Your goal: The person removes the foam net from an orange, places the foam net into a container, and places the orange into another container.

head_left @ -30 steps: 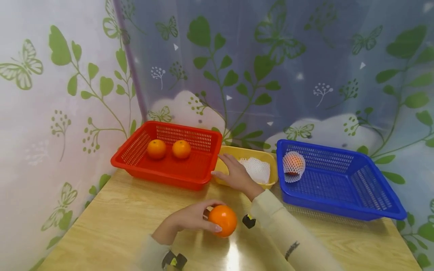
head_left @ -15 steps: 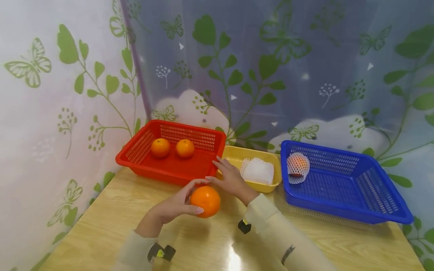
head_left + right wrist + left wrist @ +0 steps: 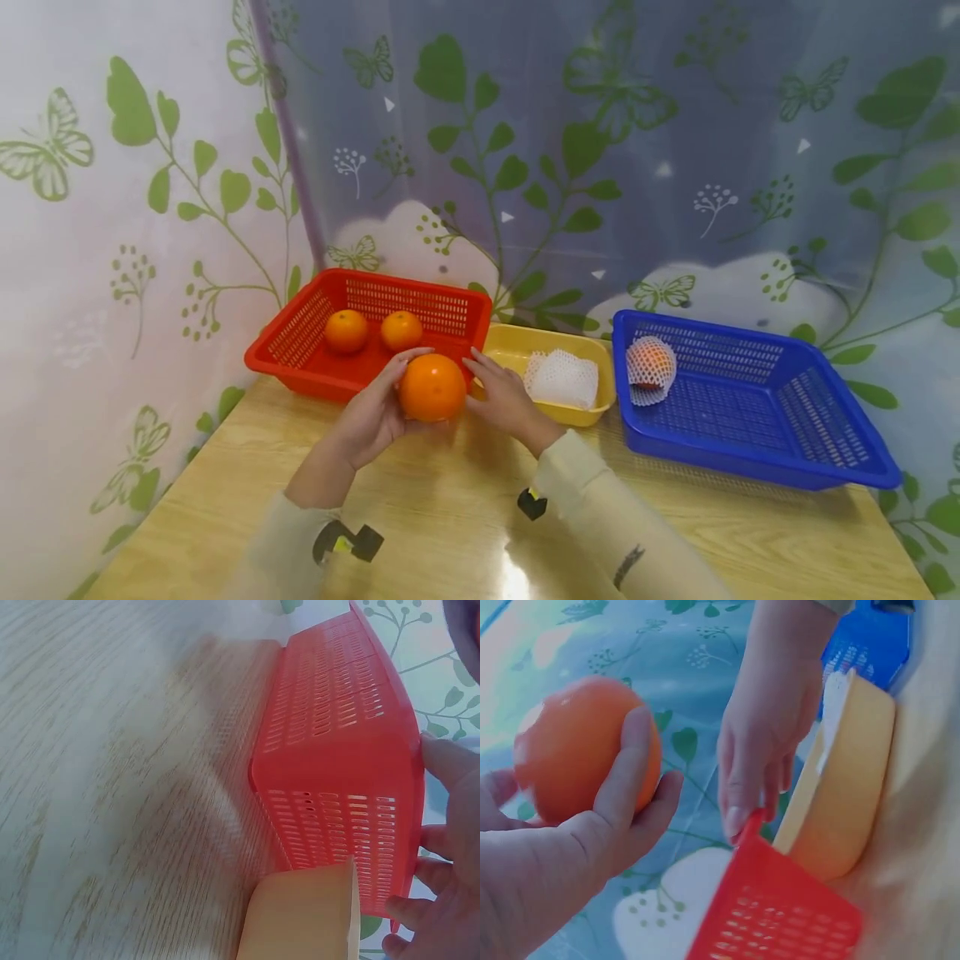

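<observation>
My left hand [image 3: 367,425] holds a round, glossy orange [image 3: 432,387] between thumb and fingers. In the head view the fruit is in front of the red basket's [image 3: 322,379] right near corner; the left wrist view has it raised in the air. My right hand [image 3: 510,400] lies against that basket's right rim. In the right wrist view, its thumb and fingertips touch the rim [image 3: 412,802], fingers loosely extended. Inside the red basket are two oranges, the left orange [image 3: 346,332] and the right orange [image 3: 401,331], side by side.
A yellow basket [image 3: 517,337] holding white foam net sleeves [image 3: 562,379] stands between the red and blue baskets. In the blue basket [image 3: 750,467], a fruit in a foam net [image 3: 651,367] sits at the left end. A patterned curtain [image 3: 525,125] hangs behind the wooden table [image 3: 450,517].
My left hand has carried the orange away from me and leftward, from over the table to the red basket's near side. My right hand has stayed at the basket's right rim, shifting slightly.
</observation>
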A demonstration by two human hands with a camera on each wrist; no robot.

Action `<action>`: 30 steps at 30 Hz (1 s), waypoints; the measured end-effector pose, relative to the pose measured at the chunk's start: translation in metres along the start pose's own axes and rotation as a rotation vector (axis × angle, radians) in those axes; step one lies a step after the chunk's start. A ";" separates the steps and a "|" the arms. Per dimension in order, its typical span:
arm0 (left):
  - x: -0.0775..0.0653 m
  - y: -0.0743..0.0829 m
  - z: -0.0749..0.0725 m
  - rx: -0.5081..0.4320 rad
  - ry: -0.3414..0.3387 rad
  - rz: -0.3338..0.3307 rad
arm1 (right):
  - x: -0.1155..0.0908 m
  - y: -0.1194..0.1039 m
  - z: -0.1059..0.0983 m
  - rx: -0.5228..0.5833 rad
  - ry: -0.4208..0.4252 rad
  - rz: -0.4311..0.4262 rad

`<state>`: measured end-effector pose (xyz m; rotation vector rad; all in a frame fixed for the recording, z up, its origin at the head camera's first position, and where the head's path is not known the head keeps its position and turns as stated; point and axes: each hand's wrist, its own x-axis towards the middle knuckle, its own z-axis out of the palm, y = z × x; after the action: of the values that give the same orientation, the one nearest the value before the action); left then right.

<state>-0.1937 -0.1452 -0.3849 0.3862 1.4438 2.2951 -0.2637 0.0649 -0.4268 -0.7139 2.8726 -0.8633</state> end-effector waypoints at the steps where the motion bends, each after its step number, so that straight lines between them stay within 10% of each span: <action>1: 0.002 0.003 0.001 0.003 0.006 0.006 | 0.000 0.000 0.000 0.005 -0.001 0.003; 30: 0.107 0.072 -0.008 0.939 0.297 0.050 | 0.002 -0.003 -0.004 0.040 -0.040 0.064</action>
<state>-0.3047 -0.1290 -0.3215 0.3329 2.6366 1.5966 -0.2650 0.0640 -0.4218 -0.6248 2.8179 -0.8858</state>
